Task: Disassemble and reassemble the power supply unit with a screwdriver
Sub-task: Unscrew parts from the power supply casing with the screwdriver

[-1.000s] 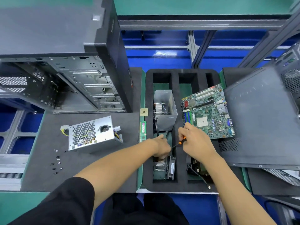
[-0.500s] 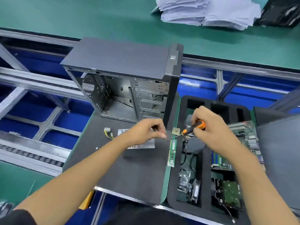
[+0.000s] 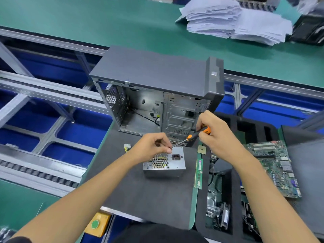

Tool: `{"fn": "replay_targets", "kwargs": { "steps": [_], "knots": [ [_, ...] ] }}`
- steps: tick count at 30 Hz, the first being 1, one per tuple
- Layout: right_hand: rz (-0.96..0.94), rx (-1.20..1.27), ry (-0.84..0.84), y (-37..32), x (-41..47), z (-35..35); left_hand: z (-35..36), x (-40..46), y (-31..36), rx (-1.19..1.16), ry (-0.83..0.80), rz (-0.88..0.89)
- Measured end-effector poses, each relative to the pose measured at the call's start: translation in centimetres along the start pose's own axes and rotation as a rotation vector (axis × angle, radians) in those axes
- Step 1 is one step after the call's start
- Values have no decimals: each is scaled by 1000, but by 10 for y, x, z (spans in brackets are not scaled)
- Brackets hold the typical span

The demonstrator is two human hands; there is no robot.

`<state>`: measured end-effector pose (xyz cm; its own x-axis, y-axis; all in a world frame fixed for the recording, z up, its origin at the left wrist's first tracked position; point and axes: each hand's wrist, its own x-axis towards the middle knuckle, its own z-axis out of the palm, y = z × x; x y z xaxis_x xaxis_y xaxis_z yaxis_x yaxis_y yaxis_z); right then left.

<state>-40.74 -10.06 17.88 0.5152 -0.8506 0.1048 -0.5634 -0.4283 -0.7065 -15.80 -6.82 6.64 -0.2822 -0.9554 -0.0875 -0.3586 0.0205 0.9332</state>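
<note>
Right hand (image 3: 217, 135) grip wraps the orange-and-black screwdriver (image 3: 196, 135); left hand (image 3: 152, 146) pinches at its tip, screw not discernible. Silver perforated metal power supply unit (image 3: 164, 162) lies just below both grips on the counter. Judged step: loading a screw; next, seat tip squarely.

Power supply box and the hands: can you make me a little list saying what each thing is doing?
power supply: lies on the dark mat, in front of the open case
right hand: grips the screwdriver
left hand: fingers pinched at the screwdriver's tip, above the power supply
screw: too small to tell
memory stick: lies right of the power supply
motherboard: lies far right
</note>
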Motion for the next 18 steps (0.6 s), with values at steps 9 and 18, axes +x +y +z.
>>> {"fn": "replay_targets", "kwargs": {
  "steps": [9, 18],
  "knots": [
    [-27, -85, -57, -13, 10, 8, -6, 1, -8, 20, -73, 13],
    [-11, -68, -40, -13, 6, 6, -1, -1, -2, -24, -109, 35]
  ]
}}
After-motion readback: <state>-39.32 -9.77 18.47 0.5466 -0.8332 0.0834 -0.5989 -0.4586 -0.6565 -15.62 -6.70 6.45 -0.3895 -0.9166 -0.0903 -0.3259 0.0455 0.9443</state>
